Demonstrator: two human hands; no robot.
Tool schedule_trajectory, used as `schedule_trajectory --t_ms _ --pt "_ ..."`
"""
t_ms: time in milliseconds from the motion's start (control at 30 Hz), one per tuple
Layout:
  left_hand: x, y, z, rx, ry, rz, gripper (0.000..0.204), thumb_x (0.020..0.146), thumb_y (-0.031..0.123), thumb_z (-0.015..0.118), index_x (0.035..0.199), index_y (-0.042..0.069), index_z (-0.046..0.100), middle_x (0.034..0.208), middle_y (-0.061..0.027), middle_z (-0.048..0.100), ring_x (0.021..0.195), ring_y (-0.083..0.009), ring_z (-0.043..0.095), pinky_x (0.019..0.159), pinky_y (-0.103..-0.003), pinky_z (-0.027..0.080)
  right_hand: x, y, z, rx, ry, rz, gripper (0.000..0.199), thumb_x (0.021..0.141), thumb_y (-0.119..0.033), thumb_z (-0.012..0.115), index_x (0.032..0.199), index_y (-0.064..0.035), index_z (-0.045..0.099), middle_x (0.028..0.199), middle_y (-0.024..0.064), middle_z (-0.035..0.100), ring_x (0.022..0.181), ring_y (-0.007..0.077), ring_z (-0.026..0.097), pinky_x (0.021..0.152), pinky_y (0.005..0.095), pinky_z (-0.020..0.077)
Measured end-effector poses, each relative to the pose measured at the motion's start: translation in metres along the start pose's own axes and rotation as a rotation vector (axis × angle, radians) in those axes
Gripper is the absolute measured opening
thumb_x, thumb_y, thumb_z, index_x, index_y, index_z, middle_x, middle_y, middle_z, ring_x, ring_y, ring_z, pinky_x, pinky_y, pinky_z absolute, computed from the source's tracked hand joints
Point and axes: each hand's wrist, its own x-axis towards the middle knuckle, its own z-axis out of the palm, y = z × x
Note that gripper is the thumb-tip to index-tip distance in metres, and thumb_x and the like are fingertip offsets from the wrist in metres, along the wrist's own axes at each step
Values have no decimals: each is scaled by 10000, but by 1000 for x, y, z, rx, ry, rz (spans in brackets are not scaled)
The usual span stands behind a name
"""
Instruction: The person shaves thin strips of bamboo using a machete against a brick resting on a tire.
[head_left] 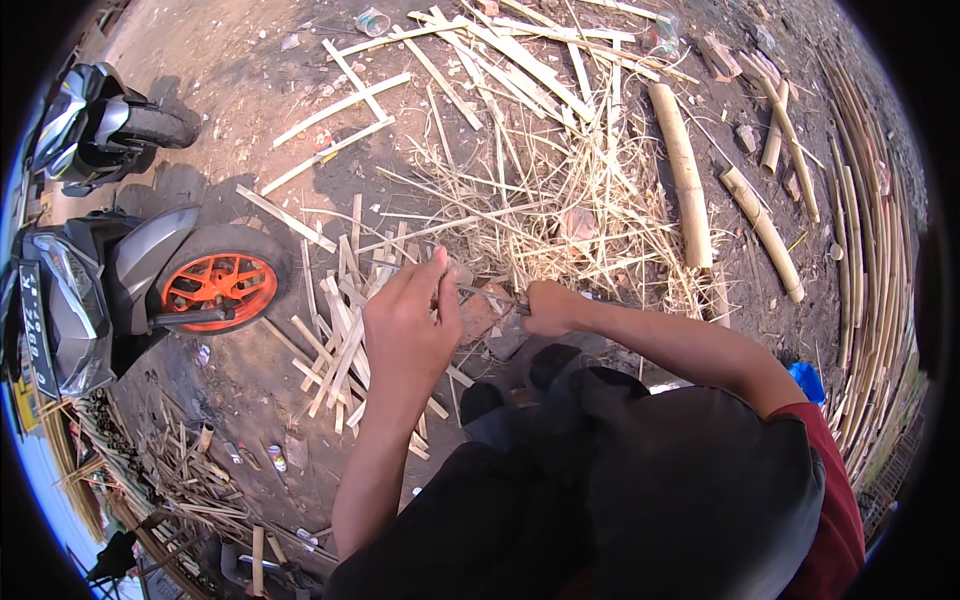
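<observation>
My left hand (412, 318) is raised at the centre, its fingers bent toward the thumb in a pinch. What lies between those fingertips is too small to make out. My right hand (552, 308) is closed in a fist a little to the right. From this fist a thin, dark, blade-like tool (508, 298) points toward the left hand; its handle is hidden by the fingers. Beneath the hands are reddish broken stones (482, 316). A heap of pale, curly bamboo shavings (560, 215) spreads just beyond them, and split bamboo pieces (345, 345) are piled beside the left hand.
Long bamboo strips (525, 70) lie at the far side. Thick bamboo poles (682, 175) rest on the right, with a long bundle of thin poles (875, 260) along the edge. Two motorcycles stand at left, the nearer with an orange wheel (222, 288). A blue object (806, 382) lies by my right elbow.
</observation>
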Motion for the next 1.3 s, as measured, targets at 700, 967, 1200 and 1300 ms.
schedule_trajectory --t_ms 700,967,1200,1300 --pt "-12 -2 0 118 93 -96 216 823 25 690 1031 -31 716 861 -203 709 754 -315 705 688 -379 548 23 13 46 -162 203 106 316 814 -256 650 811 56 698 840 239 709 861 381 714 749 490 575" --pt "3 -6 2 52 67 -105 207 833 37 688 1026 -31 713 887 -206 709 767 -327 704 705 -377 550 64 44 39 248 -236 152 402 813 -262 620 652 106 618 540 188 601 450 278 624 467 399 520" --pt "1 8 11 36 45 -123 198 833 39 685 1016 -33 711 889 -201 708 785 -346 700 711 -387 550 52 45 71 -106 147 2 359 765 -223 603 777 127 684 786 303 687 754 367 724 701 459 578" --pt "2 -2 1 96 85 -129 192 839 43 682 1012 -35 711 898 -206 711 791 -345 705 713 -386 556 57 33 61 -187 54 132 452 780 -356 706 937 68 710 952 279 703 930 395 705 816 453 574"
